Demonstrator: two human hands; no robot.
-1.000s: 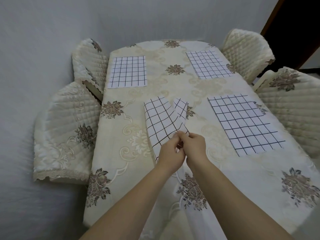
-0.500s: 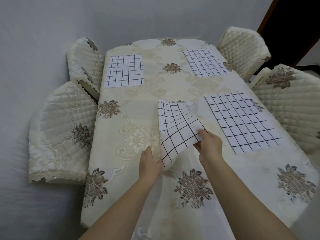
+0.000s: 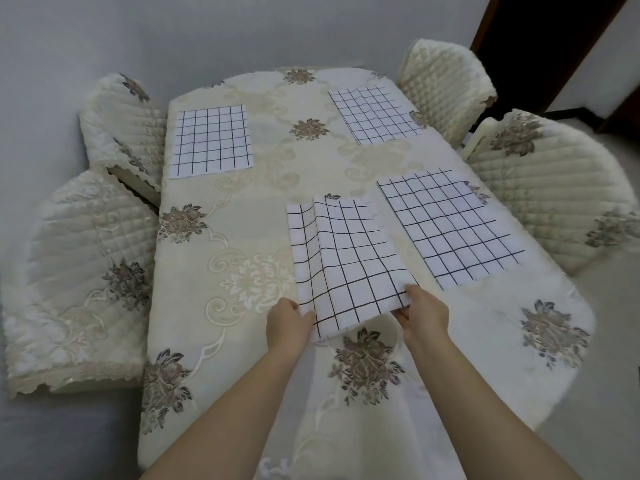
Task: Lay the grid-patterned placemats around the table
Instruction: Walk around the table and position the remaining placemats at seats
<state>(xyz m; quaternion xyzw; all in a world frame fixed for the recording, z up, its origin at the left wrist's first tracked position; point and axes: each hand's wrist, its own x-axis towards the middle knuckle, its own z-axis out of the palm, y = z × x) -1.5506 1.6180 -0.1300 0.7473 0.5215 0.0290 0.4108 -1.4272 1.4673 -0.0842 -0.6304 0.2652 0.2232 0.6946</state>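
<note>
Three placemats laid flat on desk (image 3: 221, 341): far-left (image 3: 212, 141), far-right (image 3: 375, 114), near-right (image 3: 450, 228). Fourth placemat (image 3: 349, 261), w/ a fold ridge, pinched at near corners by left hand (image 3: 289, 322) & right hand (image 3: 424, 315), hands apart. Near-left spot probably remains.

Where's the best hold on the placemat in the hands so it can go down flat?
Probably by its two near corners, from the near side, as now: left hand pinches the near-left corner, right hand the near-right. The placemat still has a fold ridge along its left part, so pulling the corners apart should flatten it on the table.
</note>
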